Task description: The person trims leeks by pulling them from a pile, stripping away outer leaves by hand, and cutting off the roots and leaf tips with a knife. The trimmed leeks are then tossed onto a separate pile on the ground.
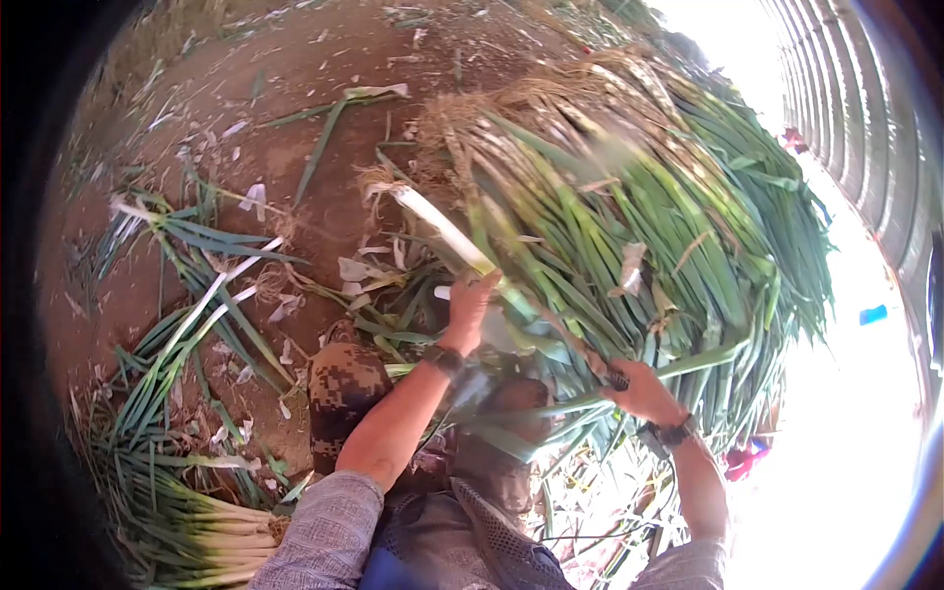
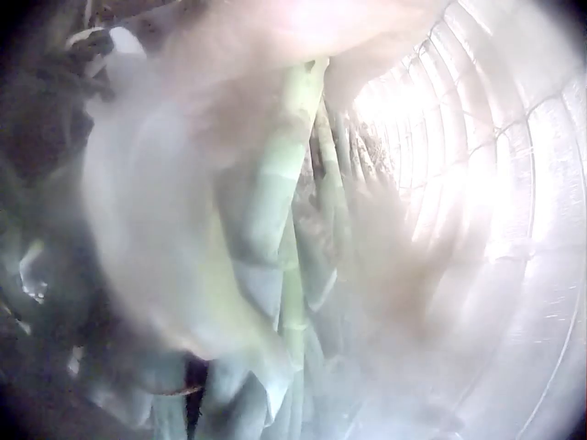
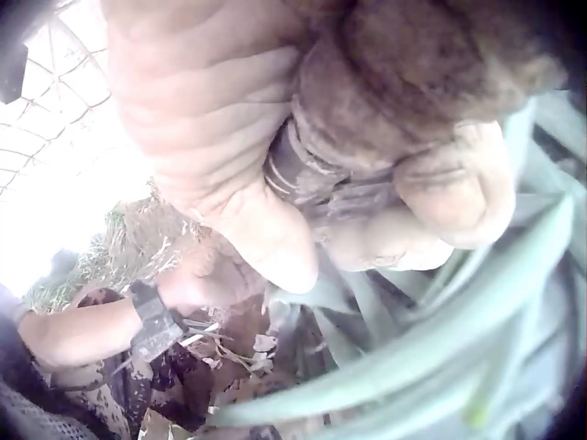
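Observation:
In the head view my left hand (image 1: 470, 313) grips a long onion (image 1: 441, 226) with a white shank; its roots point up and left. The left wrist view is blurred, with a pale green stalk (image 2: 286, 137) below the hand (image 2: 303, 32). My right hand (image 1: 644, 395) has its fingers curled round a dark, ridged object (image 1: 618, 378), beside the green leaves. In the right wrist view the thumb and fingers of that hand (image 3: 303, 156) close round the ridged object (image 3: 307, 174); what it is cannot be told. Leaves (image 3: 394, 367) pass below it.
A large heap of long onions (image 1: 629, 216) lies at the upper right, roots toward the top left. Several peeled stalks (image 1: 202, 320) lie on the soil at left, and a white-stemmed bundle (image 1: 226, 536) at lower left. Scraps litter the soil (image 1: 295, 147). Camouflage-patterned legs (image 1: 344, 393) are below.

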`<move>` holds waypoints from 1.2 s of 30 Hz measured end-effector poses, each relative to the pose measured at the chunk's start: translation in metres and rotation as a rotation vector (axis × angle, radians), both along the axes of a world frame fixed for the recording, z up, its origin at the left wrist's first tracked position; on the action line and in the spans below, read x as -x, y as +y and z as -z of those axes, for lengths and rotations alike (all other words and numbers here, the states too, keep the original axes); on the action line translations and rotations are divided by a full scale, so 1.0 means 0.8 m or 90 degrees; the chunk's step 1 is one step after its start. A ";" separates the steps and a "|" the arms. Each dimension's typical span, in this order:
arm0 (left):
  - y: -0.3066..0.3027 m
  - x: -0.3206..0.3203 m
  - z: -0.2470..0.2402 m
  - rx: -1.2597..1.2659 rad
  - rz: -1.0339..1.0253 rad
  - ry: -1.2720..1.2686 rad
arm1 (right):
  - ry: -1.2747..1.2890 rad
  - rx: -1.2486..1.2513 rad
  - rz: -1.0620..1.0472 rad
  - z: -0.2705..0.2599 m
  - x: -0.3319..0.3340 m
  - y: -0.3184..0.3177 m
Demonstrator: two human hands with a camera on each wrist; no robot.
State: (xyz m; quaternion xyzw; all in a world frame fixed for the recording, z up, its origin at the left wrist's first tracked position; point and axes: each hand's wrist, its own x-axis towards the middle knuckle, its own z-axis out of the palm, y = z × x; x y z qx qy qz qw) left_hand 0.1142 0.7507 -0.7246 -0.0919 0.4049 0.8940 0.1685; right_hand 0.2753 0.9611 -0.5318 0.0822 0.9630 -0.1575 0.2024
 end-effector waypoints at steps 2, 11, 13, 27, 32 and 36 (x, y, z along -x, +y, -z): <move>0.006 0.002 0.013 -0.028 0.022 0.007 | 0.019 -0.020 0.003 0.008 -0.037 0.014; 0.038 -0.053 0.042 -0.084 0.175 -0.038 | 0.039 0.009 0.073 0.002 -0.075 0.003; 0.037 -0.058 0.035 -0.135 0.149 -0.079 | 0.071 0.012 0.066 -0.009 -0.079 -0.003; -0.206 0.117 -0.186 -0.204 -0.013 0.290 | 0.238 0.036 0.051 -0.038 -0.124 -0.019; -0.194 0.086 -0.172 -0.321 0.049 0.255 | 0.330 0.035 -0.030 -0.012 -0.030 -0.083; -0.187 0.071 -0.149 -0.344 0.056 0.216 | 0.396 0.010 -0.142 0.017 0.012 -0.102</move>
